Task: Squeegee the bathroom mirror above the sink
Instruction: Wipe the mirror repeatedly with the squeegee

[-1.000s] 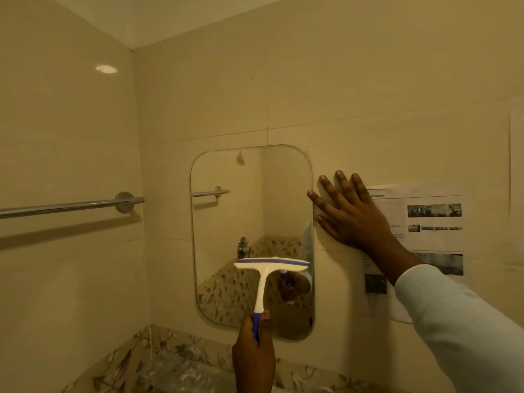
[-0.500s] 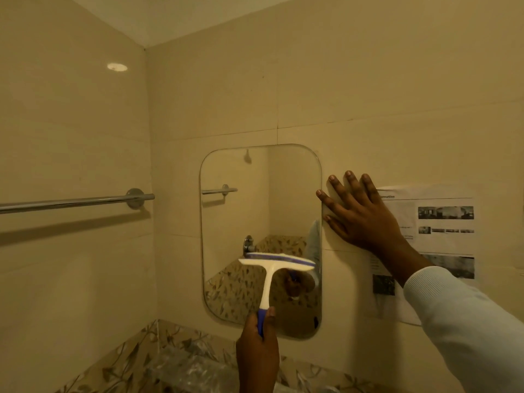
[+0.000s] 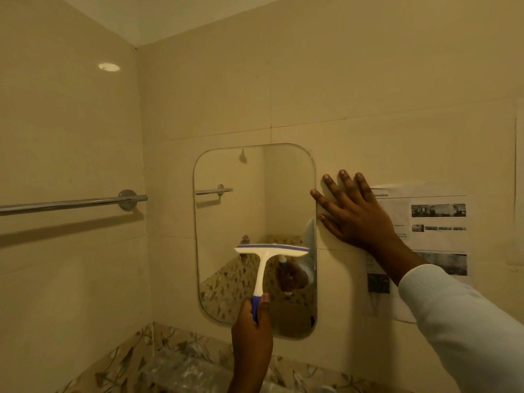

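**Beige tiled corner, squeegee on the mirror**

Beige glossy wall tiles (image 3: 368, 80) with thin joints cover both walls of the corner, and one small bright spot of light (image 3: 109, 67) shines on the left wall. On that left wall hangs a round chrome metal towel bar (image 3: 71, 204) with a disc mount. Below runs a ledge of brown stone with a leaf pattern (image 3: 127, 364).

On the far wall hangs the frameless upright rectangular glass mirror with rounded corners (image 3: 232, 211). It reflects the towel bar, the leaf-pattern ledge and the hand with the tool.

The white plastic T-shaped squeegee with a blue-violet strip along its blade (image 3: 266, 259) lies with its blade horizontal against the lower half of the mirror, toward the right edge. The left hand (image 3: 251, 336) grasps its blue handle end from below, the fingers curled round it and the thumb up along the side.

The right hand (image 3: 357, 219) is released and flat, the fingers spread, the palm pressing on the wall just beside the right edge of the mirror. Its wrist goes into a white ribbed knit sleeve (image 3: 467, 321). Partly under this hand is a white printed paper sheet with grey photographs (image 3: 436, 222), stuck to the wall. Its text is too small to read.
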Tool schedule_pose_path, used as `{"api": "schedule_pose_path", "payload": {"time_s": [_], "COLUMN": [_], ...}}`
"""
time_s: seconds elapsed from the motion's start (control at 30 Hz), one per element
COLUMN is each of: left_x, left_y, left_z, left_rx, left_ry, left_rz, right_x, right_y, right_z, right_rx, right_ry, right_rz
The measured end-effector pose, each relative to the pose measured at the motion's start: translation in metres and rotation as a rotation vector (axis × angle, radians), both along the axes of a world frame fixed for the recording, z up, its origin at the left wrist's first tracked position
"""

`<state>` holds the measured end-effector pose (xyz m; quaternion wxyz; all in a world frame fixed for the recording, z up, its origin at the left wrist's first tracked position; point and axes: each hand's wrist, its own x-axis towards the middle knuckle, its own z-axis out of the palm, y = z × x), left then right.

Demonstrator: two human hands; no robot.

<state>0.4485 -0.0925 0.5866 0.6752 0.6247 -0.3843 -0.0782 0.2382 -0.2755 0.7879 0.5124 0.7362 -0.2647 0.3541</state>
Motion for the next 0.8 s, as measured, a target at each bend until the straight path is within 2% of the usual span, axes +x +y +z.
{"api": "schedule_pose_path", "payload": {"time_s": [0.57,0.8], "left_x": [0.019,0.024], "left_y": [0.005,0.030], "left_z": [-0.101,-0.125], "left_rx": [0.239,0.262], "left_ry": [-0.113,-0.104], "left_rz": [-0.059,-0.137], "right_x": [0.000,0.001], "right_y": [-0.001,0.000], "right_z": [0.000,0.000], "right_rx": [0.005,0.015], "right_ry": [0.009,0.009], "right_rz": [0.005,0.009]}}
